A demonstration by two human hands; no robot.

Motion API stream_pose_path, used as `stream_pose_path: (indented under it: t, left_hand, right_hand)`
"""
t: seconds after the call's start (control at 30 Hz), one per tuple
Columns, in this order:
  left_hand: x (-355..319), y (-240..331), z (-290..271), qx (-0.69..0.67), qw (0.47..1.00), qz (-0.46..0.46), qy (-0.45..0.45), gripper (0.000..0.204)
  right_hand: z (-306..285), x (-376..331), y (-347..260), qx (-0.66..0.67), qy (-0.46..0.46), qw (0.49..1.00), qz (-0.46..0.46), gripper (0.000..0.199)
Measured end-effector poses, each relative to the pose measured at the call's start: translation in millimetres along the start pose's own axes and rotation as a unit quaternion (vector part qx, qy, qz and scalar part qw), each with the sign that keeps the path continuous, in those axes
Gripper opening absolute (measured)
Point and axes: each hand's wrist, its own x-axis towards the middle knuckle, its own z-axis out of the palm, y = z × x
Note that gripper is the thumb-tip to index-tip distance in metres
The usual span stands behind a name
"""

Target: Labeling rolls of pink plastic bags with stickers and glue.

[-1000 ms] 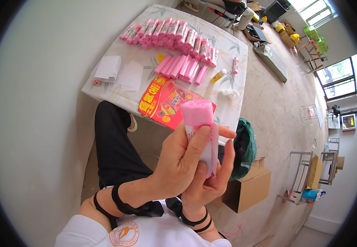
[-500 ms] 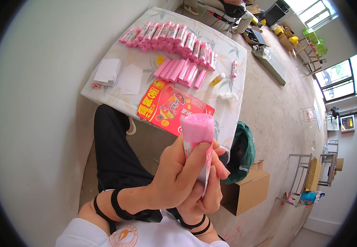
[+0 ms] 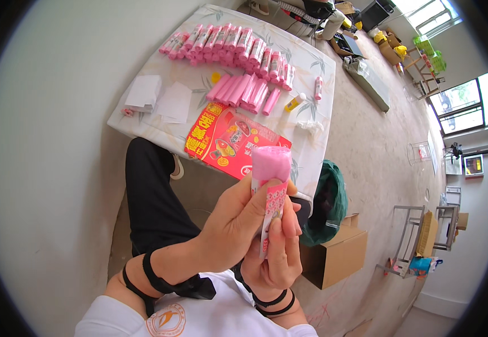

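Observation:
A pink roll of thin plastic bags [image 3: 271, 163] stands upright in front of me, with my left hand [image 3: 221, 224] wrapped round it. A printed pink-and-white paper label [image 3: 275, 205] goes around its lower part, one end hanging loose. My left thumb presses on the label. My right hand [image 3: 278, 261] pinches the label's loose end between thumb and fingers. On the table beyond, several bare pink rolls [image 3: 238, 91] lie side by side in front of a pile of labelled rolls [image 3: 230, 42]. One labelled roll [image 3: 318, 88] lies apart at the right.
A red printed cardboard sheet [image 3: 230, 140] covers the table's near edge. Left of it lie two stacks of paper slips [image 3: 143, 92]. A yellow glue stick [image 3: 295, 103] and crumpled tissue [image 3: 311, 128] lie right. Beside the table stand a green-lined bin [image 3: 334, 202] and cardboard box [image 3: 342, 258].
The label's loose end has turned toward me, showing its printed face. My right fingers have shifted along it. The roll has stayed in my left hand.

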Motion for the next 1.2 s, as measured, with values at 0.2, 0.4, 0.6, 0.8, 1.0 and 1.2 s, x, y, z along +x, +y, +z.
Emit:
stream_pose_path:
  t: [0.2,0.4,0.6,0.8,1.0,1.2]
  left_hand:
    - [4,-2,-5,-0.047,0.997,-0.018,-0.051,0.037]
    - [10,-7,-7,-0.049,0.995,-0.025,-0.088,0.040]
    - [11,-11,-8,-0.036,0.994,0.003,-0.107,0.049]
    - [15,-1,-2,0.158,0.983,0.014,-0.089,0.024]
    - [13,6,2,0.123,0.984,-0.112,-0.063,0.045]
    - [13,-7,5,0.105,0.993,-0.015,-0.059,0.033]
  right_hand:
    - [-4,-3,3,-0.044,-0.023,0.998,-0.033,0.045]
    - [-6,-6,4,-0.017,-0.063,0.998,-0.019,0.045]
    - [-6,-5,3,-0.054,-0.080,0.995,-0.024,0.051]
    - [-7,-2,9,-0.070,-0.081,0.990,-0.091,0.043]
    - [-11,-21,11,-0.039,-0.127,0.991,-0.011,0.044]
    - [-12,-10,8,-0.110,-0.103,0.985,-0.079,0.049]
